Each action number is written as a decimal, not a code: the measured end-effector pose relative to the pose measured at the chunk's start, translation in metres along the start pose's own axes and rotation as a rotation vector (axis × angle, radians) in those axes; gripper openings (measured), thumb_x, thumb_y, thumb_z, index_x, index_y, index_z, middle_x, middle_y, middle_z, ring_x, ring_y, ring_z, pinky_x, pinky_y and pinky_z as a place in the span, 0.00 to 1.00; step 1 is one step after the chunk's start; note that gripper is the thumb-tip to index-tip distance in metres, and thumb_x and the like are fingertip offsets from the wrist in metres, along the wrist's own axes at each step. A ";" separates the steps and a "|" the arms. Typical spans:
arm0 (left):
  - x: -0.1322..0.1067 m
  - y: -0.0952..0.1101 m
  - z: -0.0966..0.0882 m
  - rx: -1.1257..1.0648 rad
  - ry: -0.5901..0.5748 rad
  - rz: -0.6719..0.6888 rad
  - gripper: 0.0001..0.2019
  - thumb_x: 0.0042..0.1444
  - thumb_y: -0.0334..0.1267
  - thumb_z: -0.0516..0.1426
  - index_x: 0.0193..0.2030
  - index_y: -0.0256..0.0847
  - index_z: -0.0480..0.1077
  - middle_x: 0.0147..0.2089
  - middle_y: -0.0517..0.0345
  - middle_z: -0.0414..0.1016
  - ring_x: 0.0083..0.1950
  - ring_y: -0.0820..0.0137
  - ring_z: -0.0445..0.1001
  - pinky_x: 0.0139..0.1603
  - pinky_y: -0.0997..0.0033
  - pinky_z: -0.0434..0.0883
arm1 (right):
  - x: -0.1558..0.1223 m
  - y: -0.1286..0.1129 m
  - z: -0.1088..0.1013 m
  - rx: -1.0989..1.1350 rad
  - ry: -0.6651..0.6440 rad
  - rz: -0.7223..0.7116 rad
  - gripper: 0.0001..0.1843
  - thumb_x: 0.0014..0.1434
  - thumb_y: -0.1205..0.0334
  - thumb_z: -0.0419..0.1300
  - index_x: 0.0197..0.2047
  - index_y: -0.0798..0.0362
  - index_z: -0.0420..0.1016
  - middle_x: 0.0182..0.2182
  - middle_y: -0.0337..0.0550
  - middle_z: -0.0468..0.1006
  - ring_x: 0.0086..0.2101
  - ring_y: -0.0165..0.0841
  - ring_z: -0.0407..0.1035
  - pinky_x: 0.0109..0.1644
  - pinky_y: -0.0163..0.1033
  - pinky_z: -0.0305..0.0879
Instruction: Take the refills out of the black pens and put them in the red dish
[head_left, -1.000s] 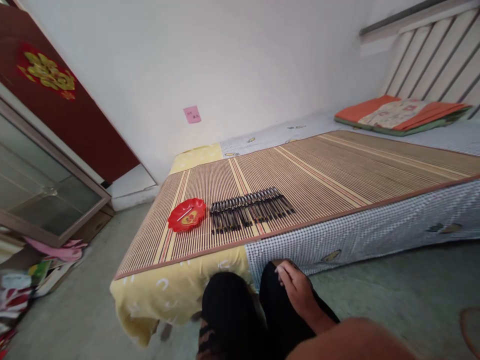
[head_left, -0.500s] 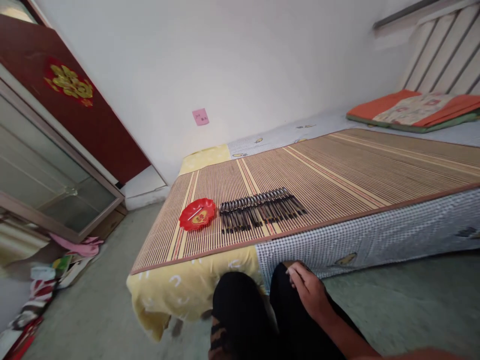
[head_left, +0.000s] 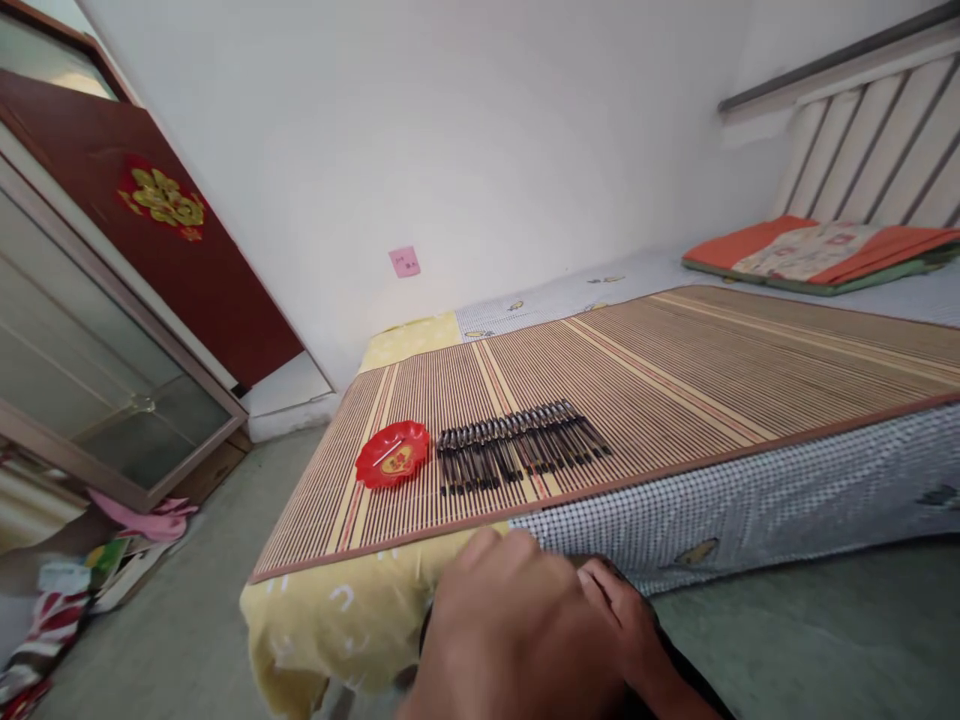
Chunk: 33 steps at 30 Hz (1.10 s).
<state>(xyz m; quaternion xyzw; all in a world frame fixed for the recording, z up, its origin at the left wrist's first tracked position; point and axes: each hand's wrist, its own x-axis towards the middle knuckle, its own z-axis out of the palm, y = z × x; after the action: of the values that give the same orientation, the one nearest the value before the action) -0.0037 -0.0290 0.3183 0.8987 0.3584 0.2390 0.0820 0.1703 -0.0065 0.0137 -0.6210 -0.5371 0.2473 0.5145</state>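
Observation:
My left hand (head_left: pixel 514 625) is large and blurred in the foreground, raised in front of my knees. It looks like a fist, knuckles up; its fingertips and anything inside are hidden. Behind it my right hand (head_left: pixel 626 610) rests on my dark-trousered knee, fingers curled together, with nothing visible in them. Beyond both hands, a row of slim black pens (head_left: pixel 517 445) with shiny upper ends lies side by side on the striped mat (head_left: pixel 660 370). To their left is a red scalloped plate (head_left: pixel 412 466) with a gold-and-red centre, and a thin white stick (head_left: pixel 386 453) lies in it.
The mat covers a bed with yellow cloth (head_left: pixel 360 610) and grey checked cloth (head_left: pixel 720 520). A folded orange and green cloth (head_left: pixel 825 255) lies at the far right. On the left stand a glass-fronted cabinet (head_left: pixel 112 330) and a red door (head_left: pixel 150 220), with shoes (head_left: pixel 56 610) below.
My left hand has come up into view from below, covering my knees and part of the bed edge. The right hand stays on the knee. The view has tilted slightly upward.

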 end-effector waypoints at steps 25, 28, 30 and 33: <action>0.026 -0.066 0.084 0.305 -0.187 -0.252 0.07 0.63 0.28 0.52 0.40 0.38 0.72 0.40 0.53 0.77 0.42 0.62 0.74 0.42 0.65 0.65 | -0.002 0.000 -0.005 0.053 -0.058 0.074 0.22 0.69 0.45 0.44 0.34 0.49 0.70 0.24 0.39 0.72 0.28 0.36 0.71 0.35 0.39 0.68; 0.025 -0.064 0.083 0.304 -0.237 -0.297 0.07 0.64 0.33 0.54 0.39 0.38 0.73 0.39 0.51 0.79 0.41 0.61 0.77 0.39 0.66 0.66 | -0.002 -0.003 -0.005 0.091 -0.055 0.102 0.24 0.69 0.44 0.44 0.34 0.50 0.71 0.25 0.40 0.73 0.28 0.36 0.71 0.33 0.38 0.69; 0.025 -0.061 0.082 0.324 -0.277 -0.327 0.09 0.64 0.36 0.54 0.38 0.38 0.75 0.38 0.49 0.81 0.40 0.60 0.78 0.38 0.65 0.65 | -0.002 -0.003 -0.005 0.098 -0.054 0.102 0.24 0.68 0.43 0.44 0.34 0.50 0.71 0.24 0.40 0.73 0.28 0.36 0.72 0.33 0.37 0.69; 0.026 -0.057 0.081 0.337 -0.340 -0.358 0.12 0.65 0.38 0.53 0.34 0.39 0.76 0.36 0.48 0.82 0.38 0.60 0.79 0.35 0.65 0.64 | -0.002 -0.003 -0.005 0.101 -0.056 0.100 0.23 0.68 0.44 0.46 0.33 0.50 0.71 0.25 0.40 0.73 0.28 0.35 0.71 0.34 0.37 0.69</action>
<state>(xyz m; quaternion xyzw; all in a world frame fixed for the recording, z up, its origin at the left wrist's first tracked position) 0.0174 0.0324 0.2390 0.8492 0.5271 0.0038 0.0314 0.1729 -0.0103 0.0173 -0.6131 -0.5063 0.3168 0.5172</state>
